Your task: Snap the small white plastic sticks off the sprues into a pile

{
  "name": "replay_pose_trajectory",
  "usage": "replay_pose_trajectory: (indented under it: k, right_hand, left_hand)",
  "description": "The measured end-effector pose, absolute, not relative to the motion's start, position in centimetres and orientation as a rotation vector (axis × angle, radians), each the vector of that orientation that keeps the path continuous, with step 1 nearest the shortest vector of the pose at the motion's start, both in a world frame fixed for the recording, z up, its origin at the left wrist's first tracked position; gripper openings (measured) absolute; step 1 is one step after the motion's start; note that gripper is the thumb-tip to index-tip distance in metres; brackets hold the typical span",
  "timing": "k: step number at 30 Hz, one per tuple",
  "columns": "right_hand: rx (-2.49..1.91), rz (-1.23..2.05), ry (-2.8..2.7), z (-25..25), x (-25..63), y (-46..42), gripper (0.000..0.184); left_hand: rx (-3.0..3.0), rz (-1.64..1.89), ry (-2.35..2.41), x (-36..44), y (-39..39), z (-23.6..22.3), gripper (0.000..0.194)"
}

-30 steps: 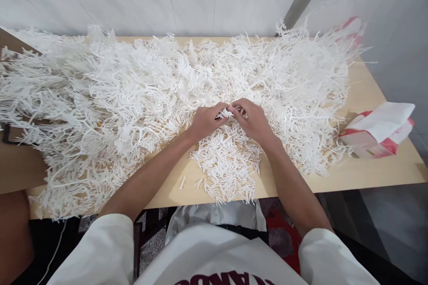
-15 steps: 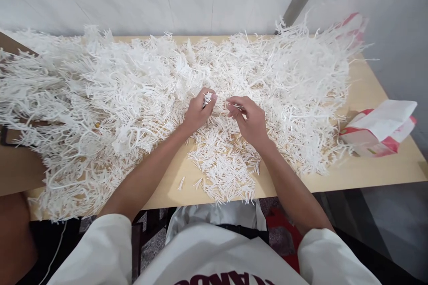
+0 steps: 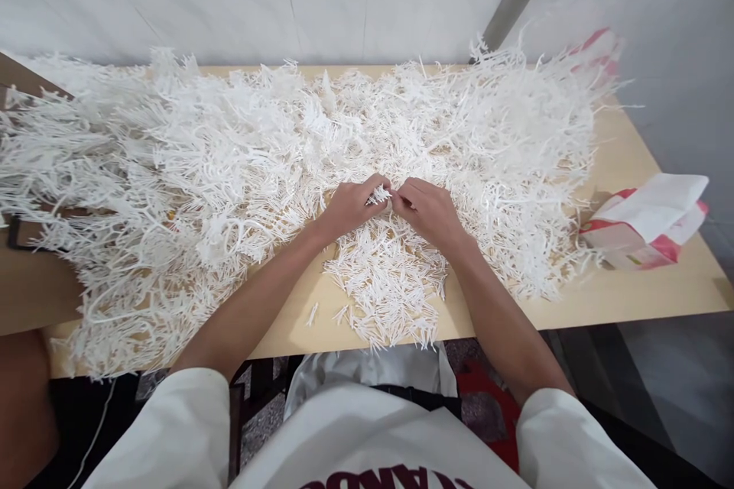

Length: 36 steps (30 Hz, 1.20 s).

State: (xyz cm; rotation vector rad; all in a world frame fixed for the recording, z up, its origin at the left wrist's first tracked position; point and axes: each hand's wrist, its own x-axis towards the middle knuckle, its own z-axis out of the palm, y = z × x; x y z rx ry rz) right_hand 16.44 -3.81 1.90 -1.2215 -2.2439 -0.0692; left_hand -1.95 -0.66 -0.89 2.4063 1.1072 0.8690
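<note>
L forearm (image 3: 258,306) & R forearm (image 3: 496,306) are stretched fwd, angled inward. L hand grip (image 3: 352,206) is curled, R hand grip (image 3: 430,214) pinched; both held close tog. in front of torso.

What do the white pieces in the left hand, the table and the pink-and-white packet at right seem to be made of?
White pieces: probably matt plastic; they look slender, with distinct tips.
Table: seemingly wood or wood-look board, smooth; pale and even in colour.
Packet: card or plastic film, I cannot tell which; printed finish, with pink areas and angular folds.
</note>
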Motion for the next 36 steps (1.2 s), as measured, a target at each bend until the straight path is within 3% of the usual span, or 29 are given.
replay_pose_trajectory:
  k: [9,12,16,20,28,31,36]
  right_hand:
    - [-1.208,-0.367,-2.110,0.8,16.0,-3.6,0.029]
    - [-1.244,-0.262,-1.990,0.9,15.9,-3.7,0.030]
    - [-1.214,0.028,-1.915,1.4,16.3,-3.7,0.016]
    - [-1.181,0.239,-2.074,1.4,16.8,-3.3,0.023]
    - [-1.198,0.239,-2.168,1.4,16.9,-3.4,0.031]
    - [-1.295,0.190,-2.006,1.1,16.0,-3.7,0.031]
    - [-1.442,0.386,-1.593,0.6,16.4,-2.8,0.036]
  left_hand:
    - [2.467,0.927,1.228,-1.0,-1.0,-1.4,0.030]
    - [2.385,0.968,1.305,-1.1,-1.0,-1.1,0.027]
    - [2.310,0.976,1.257,-1.3,-1.0,-0.7,0.020]
    - [2.301,0.951,1.100,-1.5,-1.1,-0.5,0.023]
    - [2.165,0.920,0.989,-1.7,-1.2,-0.4,0.027]
    - [2.323,0.884,1.007,-1.3,-1.4,-0.2,0.032]
    - [2.470,0.821,1.025,-0.8,-2.1,-0.3,0.028]
